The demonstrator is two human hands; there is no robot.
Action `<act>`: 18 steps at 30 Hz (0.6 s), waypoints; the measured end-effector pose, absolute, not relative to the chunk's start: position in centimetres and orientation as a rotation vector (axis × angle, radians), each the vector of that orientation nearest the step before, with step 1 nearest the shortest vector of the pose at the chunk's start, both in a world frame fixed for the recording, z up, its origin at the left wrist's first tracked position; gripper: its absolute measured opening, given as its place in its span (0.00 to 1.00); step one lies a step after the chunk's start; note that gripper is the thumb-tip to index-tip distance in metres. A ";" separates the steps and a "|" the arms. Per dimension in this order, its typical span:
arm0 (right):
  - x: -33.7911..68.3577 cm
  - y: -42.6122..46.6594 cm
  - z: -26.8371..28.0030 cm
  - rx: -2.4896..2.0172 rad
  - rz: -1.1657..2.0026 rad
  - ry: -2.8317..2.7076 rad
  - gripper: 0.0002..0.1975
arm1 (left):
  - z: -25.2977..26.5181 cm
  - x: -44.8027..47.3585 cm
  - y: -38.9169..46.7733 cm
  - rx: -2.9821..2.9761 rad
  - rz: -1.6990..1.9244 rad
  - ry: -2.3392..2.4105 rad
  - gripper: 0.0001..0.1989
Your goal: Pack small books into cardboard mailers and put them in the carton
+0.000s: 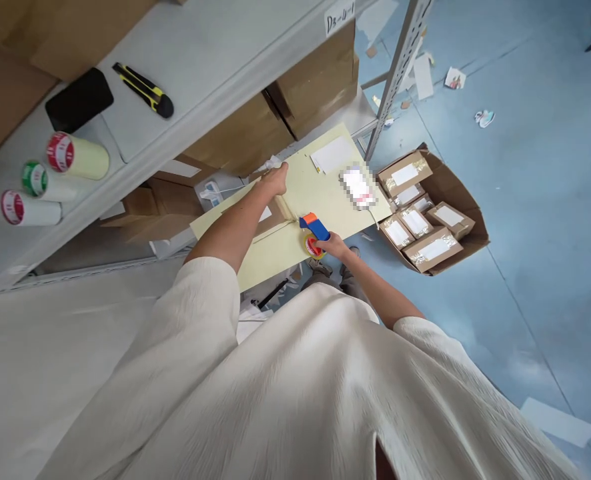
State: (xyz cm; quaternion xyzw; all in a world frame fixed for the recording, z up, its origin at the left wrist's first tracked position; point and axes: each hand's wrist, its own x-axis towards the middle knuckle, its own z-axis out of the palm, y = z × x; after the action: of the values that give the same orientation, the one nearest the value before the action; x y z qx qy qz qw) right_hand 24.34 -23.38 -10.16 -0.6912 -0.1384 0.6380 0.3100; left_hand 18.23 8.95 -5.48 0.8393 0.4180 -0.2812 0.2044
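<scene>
My right hand [332, 245] grips a blue and orange tape dispenser [317, 227] with a roll of tape in it. The dispenser's orange end is close to the right edge of a small cardboard box [275, 220], which lies on a pale yellow board [320, 190]. Reaching across the box, my left hand [275, 180] holds it at its far edge, fingers bent and partly hidden. My left forearm covers part of the box, which bears a white label.
An open carton [478, 230] with several labelled boxes stands right of the board. White paper [333, 155] and a blurred-out item [358, 187] lie on the board. On the shelf [195, 80] are a box cutter [144, 90], a black phone [79, 100] and tape rolls [78, 156].
</scene>
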 end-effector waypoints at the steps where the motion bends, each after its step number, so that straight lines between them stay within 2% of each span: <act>1: 24.1 -23.4 -10.3 -1.813 1.699 -0.336 0.16 | -5.7 18.3 8.8 2.340 -0.852 1.172 0.52; 6: 23.5 -23.4 -10.3 -1.792 1.745 -0.270 0.16 | -7.2 18.1 8.0 2.366 -0.992 1.101 0.52; 12: 23.5 -23.6 -9.9 -1.833 1.770 -0.271 0.18 | -8.0 17.4 7.2 2.450 -1.111 0.952 0.38; 18: 23.3 -23.5 -9.7 -1.809 1.792 -0.262 0.17 | -7.9 16.9 7.1 2.442 -1.045 0.834 0.27</act>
State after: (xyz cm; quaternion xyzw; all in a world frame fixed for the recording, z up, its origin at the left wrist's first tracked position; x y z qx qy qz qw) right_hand 23.27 -23.49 -9.65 -0.6772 -0.0979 0.6705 0.2868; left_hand 16.88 7.09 -7.85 0.8630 0.2949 -0.3695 0.1779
